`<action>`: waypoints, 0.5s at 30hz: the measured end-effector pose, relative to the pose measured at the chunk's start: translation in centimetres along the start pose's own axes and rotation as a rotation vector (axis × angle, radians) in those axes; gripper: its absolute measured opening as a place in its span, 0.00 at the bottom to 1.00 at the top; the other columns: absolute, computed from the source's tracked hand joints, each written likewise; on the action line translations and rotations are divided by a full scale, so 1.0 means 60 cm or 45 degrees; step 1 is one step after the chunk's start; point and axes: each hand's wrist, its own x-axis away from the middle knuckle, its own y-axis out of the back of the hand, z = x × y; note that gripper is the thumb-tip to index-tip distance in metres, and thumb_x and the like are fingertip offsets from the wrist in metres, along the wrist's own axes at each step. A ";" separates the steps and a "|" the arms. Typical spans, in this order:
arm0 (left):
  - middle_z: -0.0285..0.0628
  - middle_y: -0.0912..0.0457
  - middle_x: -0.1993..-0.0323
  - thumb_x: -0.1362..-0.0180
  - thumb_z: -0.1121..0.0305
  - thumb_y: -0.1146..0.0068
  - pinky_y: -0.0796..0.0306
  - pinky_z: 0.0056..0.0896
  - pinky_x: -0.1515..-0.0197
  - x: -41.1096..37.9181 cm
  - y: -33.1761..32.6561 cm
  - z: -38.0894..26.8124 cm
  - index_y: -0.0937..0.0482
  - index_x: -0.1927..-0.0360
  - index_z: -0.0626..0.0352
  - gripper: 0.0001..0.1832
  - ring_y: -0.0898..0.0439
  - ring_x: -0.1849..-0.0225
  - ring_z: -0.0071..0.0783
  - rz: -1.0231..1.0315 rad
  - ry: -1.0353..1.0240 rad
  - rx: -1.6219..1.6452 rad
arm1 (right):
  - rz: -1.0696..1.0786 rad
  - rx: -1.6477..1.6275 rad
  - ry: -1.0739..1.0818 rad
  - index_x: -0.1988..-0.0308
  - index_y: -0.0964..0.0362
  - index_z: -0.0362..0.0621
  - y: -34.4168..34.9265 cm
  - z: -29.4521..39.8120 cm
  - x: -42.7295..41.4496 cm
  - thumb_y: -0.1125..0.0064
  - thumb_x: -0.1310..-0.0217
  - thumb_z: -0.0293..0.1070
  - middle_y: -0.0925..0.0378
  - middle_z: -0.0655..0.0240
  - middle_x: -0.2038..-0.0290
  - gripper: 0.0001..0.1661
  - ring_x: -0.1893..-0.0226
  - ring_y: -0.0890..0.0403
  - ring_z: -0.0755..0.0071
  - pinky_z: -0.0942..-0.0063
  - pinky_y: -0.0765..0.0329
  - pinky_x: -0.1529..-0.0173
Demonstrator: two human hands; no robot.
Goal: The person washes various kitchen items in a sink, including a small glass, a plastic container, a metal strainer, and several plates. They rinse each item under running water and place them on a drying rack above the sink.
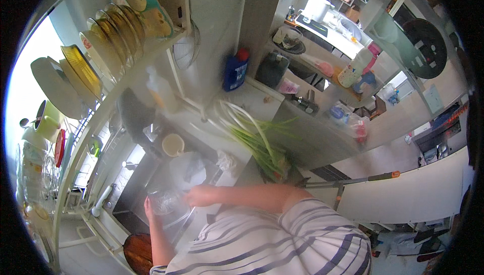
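Note:
Over the stainless-steel sink (pixel 130 203) is a clear container (pixel 165 204), a bowl or a bag; the haze does not settle which. My left hand (pixel 148 207) holds its left side, fingers along the wall. At the opposite edge my right hand (pixel 198 195) is curled against it, its fingertips hidden. Beyond my hands, a white rounded thing (pixel 185 171), partly see-through, lies in the sink. Near it stands a cream-coloured cup or small bowl (pixel 173 145). A crumpled white cloth or paper (pixel 226 161) rests on the counter edge by my right forearm.
A bunch of green onions (pixel 257 142) hangs over the counter's edge. Behind it stand a blue bottle with a red cap (pixel 235 71) and a pump bottle (pixel 160 91). A dish rack with plates (pixel 107 48) overhangs the sink. A round wooden board (pixel 138 254) is beside my left forearm.

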 end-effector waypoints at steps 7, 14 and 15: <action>0.42 0.31 0.48 0.43 0.66 0.47 0.41 0.36 0.41 0.131 -0.130 -0.208 0.33 0.46 0.57 0.21 0.35 0.43 0.34 0.348 -1.081 -0.762 | -0.033 0.278 -0.021 0.69 0.26 0.43 0.070 0.039 0.024 0.41 0.57 0.36 0.22 0.54 0.70 0.12 0.67 0.21 0.51 0.56 0.26 0.65; 0.38 0.26 0.63 0.58 0.71 0.41 0.34 0.38 0.59 0.301 -0.232 -0.291 0.21 0.62 0.46 0.16 0.26 0.61 0.35 0.821 -1.524 -1.676 | 0.148 0.198 -0.046 0.75 0.28 0.39 0.105 0.084 0.030 0.41 0.58 0.35 0.24 0.56 0.77 0.11 0.77 0.21 0.60 0.62 0.26 0.76; 0.35 0.27 0.64 0.51 0.67 0.42 0.35 0.39 0.63 0.275 -0.206 -0.261 0.20 0.62 0.45 0.11 0.25 0.64 0.33 0.797 -1.574 -1.646 | 0.240 0.167 -0.093 0.76 0.29 0.39 0.108 0.086 0.023 0.41 0.58 0.35 0.24 0.57 0.78 0.10 0.79 0.21 0.63 0.63 0.26 0.78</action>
